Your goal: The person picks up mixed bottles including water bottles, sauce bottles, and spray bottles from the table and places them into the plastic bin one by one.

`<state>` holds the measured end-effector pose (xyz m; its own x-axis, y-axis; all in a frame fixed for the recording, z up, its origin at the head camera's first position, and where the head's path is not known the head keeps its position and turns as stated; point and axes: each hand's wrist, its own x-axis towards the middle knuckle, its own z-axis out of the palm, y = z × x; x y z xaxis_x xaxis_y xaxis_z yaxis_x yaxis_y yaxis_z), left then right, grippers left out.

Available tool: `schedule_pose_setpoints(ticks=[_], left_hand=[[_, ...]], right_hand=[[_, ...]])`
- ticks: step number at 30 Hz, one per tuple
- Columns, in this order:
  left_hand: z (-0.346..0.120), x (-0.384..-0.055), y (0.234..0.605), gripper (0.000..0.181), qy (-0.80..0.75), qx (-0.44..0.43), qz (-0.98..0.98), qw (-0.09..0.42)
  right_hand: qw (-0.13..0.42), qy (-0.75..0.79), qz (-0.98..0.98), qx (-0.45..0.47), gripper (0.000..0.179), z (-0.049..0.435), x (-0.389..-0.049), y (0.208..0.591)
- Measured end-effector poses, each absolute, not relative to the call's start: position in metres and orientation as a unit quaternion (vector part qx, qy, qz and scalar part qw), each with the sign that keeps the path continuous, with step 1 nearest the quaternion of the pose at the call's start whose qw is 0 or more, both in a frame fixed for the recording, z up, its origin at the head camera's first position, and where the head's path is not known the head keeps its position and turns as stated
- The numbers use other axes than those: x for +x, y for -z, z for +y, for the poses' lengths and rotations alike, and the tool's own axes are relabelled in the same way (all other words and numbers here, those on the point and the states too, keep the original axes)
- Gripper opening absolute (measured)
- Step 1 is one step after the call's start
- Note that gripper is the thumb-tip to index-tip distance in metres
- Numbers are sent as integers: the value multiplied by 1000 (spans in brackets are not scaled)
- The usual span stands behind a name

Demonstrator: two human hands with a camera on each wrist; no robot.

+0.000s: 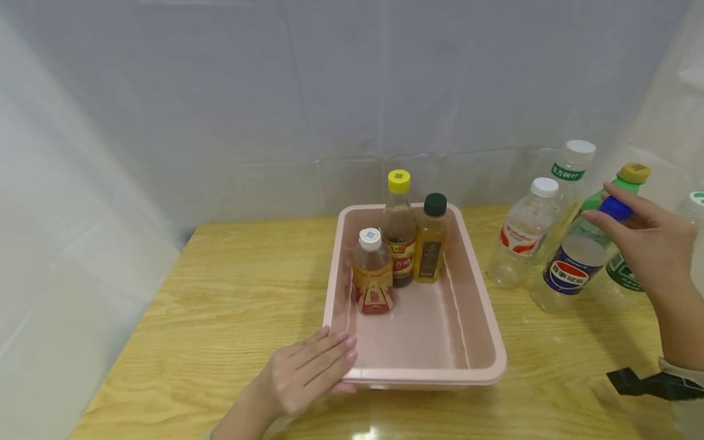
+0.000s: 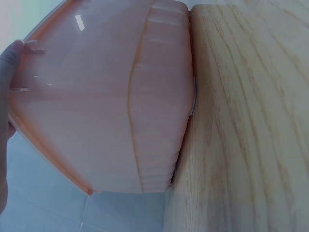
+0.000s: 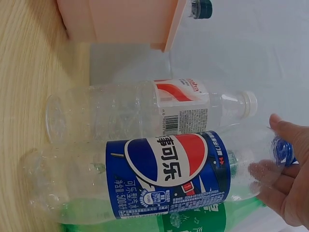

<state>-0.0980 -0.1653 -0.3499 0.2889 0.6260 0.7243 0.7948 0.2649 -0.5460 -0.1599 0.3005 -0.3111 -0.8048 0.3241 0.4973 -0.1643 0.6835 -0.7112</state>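
My left hand [image 1: 308, 373] holds the near-left corner of a pink plastic basin [image 1: 429, 376], fingers over the rim and thumb below it. In the left wrist view, the basin's outer wall [image 2: 91, 106] fills much of the picture. At the right, my right hand [image 1: 654, 238] holds a clear Pepsi bottle [image 3: 166, 174] by its neck and blue cap [image 1: 616, 208]. Its base is at the tabletop. Inside the basin stand a white-capped bottle [image 1: 373, 281], a yellow-capped sauce bottle [image 1: 400, 229] and a dark-capped oil bottle [image 1: 431, 250].
Around the Pepsi bottle stand a white-capped Wahaha bottle [image 1: 519, 235], a taller clear bottle with a green label [image 1: 568, 172] and a green bottle with a yellow cap [image 1: 632, 173]. Another bottle [image 1: 694, 208] shows at the right edge. Pale sheeting [image 1: 352, 98] hangs behind the wooden table [image 1: 236, 287].
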Motion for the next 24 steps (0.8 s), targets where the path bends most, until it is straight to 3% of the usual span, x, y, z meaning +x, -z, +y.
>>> schedule_pose_setpoints(ticks=[15,24], left_hand=[[-165,-99,348,33,71,-602,-589,535],[-166,-100,354,34,72,-603,-586,537]], right_hand=[[330,-405,-852,-29,47,289,-146,299],[312,-409,-856,-58,47,277,-133,292]])
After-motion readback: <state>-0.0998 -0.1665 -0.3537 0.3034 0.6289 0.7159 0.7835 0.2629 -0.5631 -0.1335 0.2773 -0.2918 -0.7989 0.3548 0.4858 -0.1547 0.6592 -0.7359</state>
